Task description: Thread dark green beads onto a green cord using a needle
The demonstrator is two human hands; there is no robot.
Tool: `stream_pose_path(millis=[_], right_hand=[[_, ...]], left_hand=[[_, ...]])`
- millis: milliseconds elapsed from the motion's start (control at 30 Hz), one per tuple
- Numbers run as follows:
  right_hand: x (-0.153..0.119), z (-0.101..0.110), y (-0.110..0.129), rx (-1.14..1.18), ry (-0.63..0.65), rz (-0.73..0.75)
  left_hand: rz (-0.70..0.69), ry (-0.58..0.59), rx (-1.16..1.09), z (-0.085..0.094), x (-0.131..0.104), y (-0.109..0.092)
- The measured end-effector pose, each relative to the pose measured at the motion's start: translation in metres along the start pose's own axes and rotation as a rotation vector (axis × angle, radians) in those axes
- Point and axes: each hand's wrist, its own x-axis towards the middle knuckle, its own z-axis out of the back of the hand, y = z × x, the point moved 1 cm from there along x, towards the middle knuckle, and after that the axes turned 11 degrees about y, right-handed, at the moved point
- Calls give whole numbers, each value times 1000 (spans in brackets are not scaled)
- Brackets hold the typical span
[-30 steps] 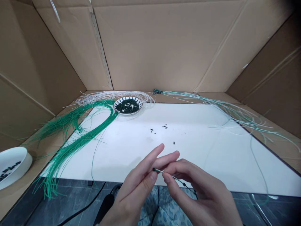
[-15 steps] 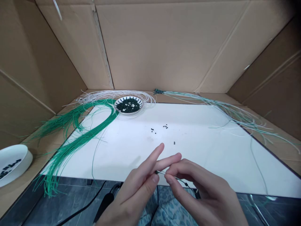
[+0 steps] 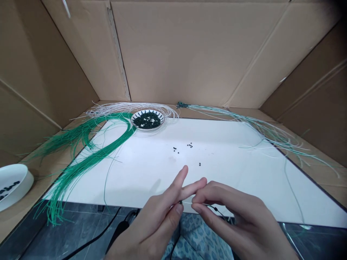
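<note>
My left hand [image 3: 165, 213] pinches a small dark bead [image 3: 180, 202] between thumb and fingers, with its other fingers stretched toward the right. Close beside it, my right hand [image 3: 233, 213] pinches a thin cord [image 3: 214, 208] between thumb and index finger. Small dark pieces sit on the cord below the right fingers. Both hands are over the near edge of the white board [image 3: 151, 173]. Beyond them lie small black beads in loose groups [image 3: 190, 145]. A striped dish [image 3: 162, 122] holds many dark green beads.
Green strands [image 3: 108, 151] spread over the board's left side. White strands [image 3: 114, 107] lie behind the dish. A green and white bundle [image 3: 260, 126] runs along the back right. At the far left stands a white bowl [image 3: 27, 180] with black pieces. Cardboard walls [image 3: 195, 54] surround the board.
The bead in my left fingers sits slightly lower, and the gap between it and my right fingertips looks a little wider. The whole view has shifted slightly.
</note>
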Motion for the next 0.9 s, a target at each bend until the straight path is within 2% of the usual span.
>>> stream_pose_path(millis=[200,500,767,900], right_hand=[[0,2,0,-33,37,-10],[1,4,0,45,72,-27],[5,5,-1,-6,79,-32],[8,5,0,-13,84,-44]], left_hand=[[-56,-3,24,0,1,3],[-75,-84,-37,-7,2,2],[-86,-37,110,-2,5,6],[-86,-62,114,0,5,9]])
